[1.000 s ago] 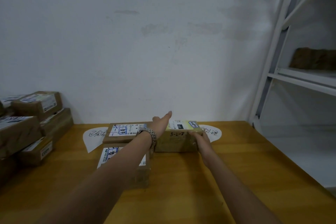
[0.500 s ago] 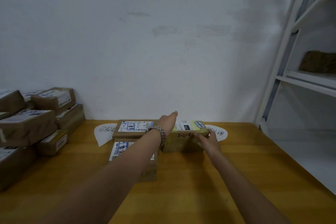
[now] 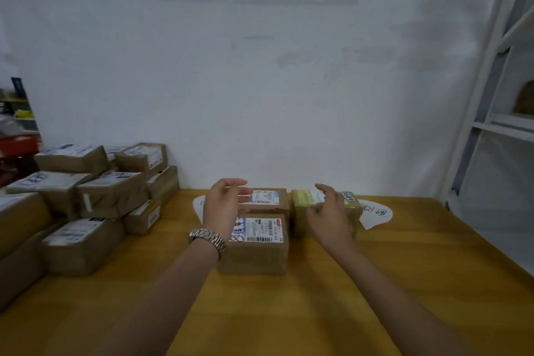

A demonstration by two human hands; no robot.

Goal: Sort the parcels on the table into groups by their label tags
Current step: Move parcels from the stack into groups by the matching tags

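Left hand (image 3: 224, 208), a metal wristwatch (image 3: 206, 237) on its wrist, hangs above the sorted parcels with fingers loosely curved and nothing in its grasp. The right hand (image 3: 329, 218) is likewise relaxed and empty in front of the green-labelled parcel (image 3: 300, 208); motion blur hides whether its fingertips brush the box.

That parcel sits on the tabletop (image 3: 404, 283), partly over a handwritten paper tag (image 3: 375, 214). Just beside it, to the left, lie a rear parcel (image 3: 270, 199) and a front parcel (image 3: 257, 251), one behind the other, with a second paper tag (image 3: 198, 204) peeking out at the far left edge. An unsorted pile (image 3: 95, 197) of brown boxes is stacked well apart at the left.

The boxes look like stiff taped cardboard, probably light to moderate in weight, and the tape may be slick. Gripping the two short ends, or palm-and-fingers across opposite long sides, should keep the label facing up and readable.
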